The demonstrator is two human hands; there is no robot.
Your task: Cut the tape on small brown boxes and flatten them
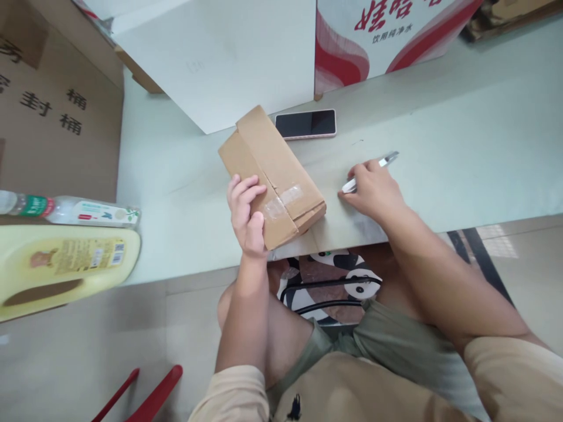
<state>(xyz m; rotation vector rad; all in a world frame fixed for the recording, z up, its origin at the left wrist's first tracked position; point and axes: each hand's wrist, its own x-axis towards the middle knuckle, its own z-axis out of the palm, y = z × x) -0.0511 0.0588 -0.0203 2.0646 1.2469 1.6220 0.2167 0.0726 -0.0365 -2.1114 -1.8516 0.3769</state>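
Observation:
My left hand (246, 214) grips a small brown cardboard box (281, 164) by its left side, fingers on top of the flap. The box is tilted near the table's front edge, and clear tape crosses its seam at the lower end, where the card looks creased. To the right of the box, apart from it, my right hand (373, 190) is closed round a white utility knife (349, 186). The knife's silver end points up and to the right, away from the box; whether the blade is out I cannot tell. A phone (305, 123) lies dark-screened behind the box.
Along the back of the pale table (461, 135) stand a white carton (246, 58) and a red-and-white water carton (387, 41). At left are a large cardboard box (57, 117), a plastic bottle (97, 212) and a yellow jug (97, 240). A panda-print bag (316, 287) hangs below the edge.

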